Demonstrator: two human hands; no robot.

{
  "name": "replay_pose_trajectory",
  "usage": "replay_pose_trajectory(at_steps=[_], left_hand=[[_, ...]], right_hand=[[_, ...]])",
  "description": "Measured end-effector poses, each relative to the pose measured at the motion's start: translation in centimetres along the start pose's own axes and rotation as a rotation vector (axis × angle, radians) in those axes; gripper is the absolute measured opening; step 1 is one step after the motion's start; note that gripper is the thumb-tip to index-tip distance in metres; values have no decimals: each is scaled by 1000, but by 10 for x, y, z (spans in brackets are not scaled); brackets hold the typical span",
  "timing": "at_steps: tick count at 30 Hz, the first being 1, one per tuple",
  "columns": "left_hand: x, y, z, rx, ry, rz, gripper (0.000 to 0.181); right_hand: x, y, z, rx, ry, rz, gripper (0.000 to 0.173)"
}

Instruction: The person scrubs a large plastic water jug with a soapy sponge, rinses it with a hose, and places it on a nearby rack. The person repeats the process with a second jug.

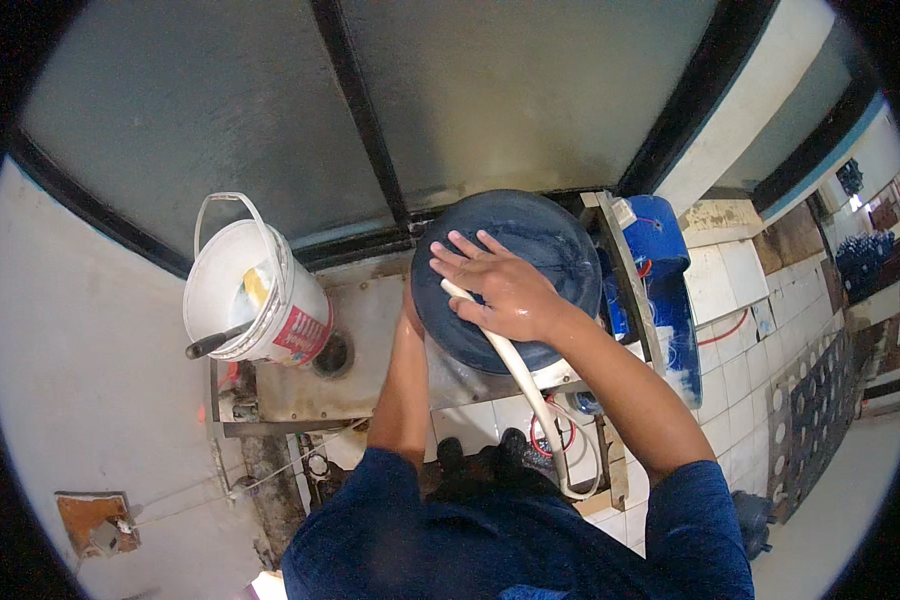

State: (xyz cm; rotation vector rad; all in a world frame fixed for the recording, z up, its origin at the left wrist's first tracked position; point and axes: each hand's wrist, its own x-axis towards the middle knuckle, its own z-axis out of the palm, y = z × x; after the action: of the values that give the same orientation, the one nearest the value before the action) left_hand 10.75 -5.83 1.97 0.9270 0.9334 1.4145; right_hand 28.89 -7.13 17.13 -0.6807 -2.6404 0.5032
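Observation:
In the head view, a round dark blue plastic tub or lid, wet on its face, is over the metal bench. My left hand holds its left edge; the fingers are hidden by it. Across the round face lies my right hand, fingers spread, with a white hose held between thumb and palm. The hose's end points up and left, just past the thumb. From my hand the hose hangs down towards the floor. No water stream can be made out.
On the bench, to the left, a white bucket holds a yellow thing and a dark-handled tool. Frosted panes rise behind the bench. Blue plastic containers stand right of its metal frame. A perforated rack is farther right.

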Motion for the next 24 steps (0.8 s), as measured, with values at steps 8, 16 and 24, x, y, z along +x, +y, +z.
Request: replay_pose_trajectory(at_steps=[8, 16, 24], left_hand=[[36, -65, -20, -229, 4, -441, 65], [-113, -248, -27, -365, 632, -514, 66], [-200, -113, 119, -120, -315, -761, 59]], right_hand=[[1, 4, 0, -7, 12, 5, 56], [-22, -23, -14, -121, 440, 299, 35], [-87, 21, -31, 789, 832, 647, 16]])
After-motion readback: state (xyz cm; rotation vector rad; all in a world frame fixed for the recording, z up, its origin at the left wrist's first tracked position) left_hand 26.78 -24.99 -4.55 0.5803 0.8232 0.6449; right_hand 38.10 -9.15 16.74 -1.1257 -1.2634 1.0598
